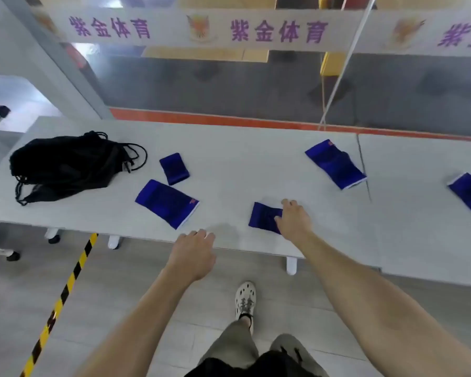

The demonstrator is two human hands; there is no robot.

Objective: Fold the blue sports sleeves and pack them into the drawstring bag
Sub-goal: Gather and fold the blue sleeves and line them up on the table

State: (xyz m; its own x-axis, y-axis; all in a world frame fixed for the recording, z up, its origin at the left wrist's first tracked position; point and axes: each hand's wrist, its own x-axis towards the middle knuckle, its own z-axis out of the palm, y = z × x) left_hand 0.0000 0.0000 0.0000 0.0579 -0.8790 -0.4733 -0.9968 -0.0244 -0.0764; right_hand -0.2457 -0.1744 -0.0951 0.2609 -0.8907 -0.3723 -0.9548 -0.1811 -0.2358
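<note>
Blue knit sleeve [264, 217] under the spread right hand [295, 220] looks soft and light; best pinched at an end. Left hand [193, 253] hovers empty, fingers loose.

Bright, even indoor light falls on the white table [229, 164]; shadows there are faint, only a soft grey smudge near its front edge; beyond the table's far edge a glass partition [256, 85] is hazy with pale reflections and a milky glare toward its left; the whole frame is slightly soft and smeared; wide-angle distortion bows the table's edges and stretches both forearms below it.
</note>
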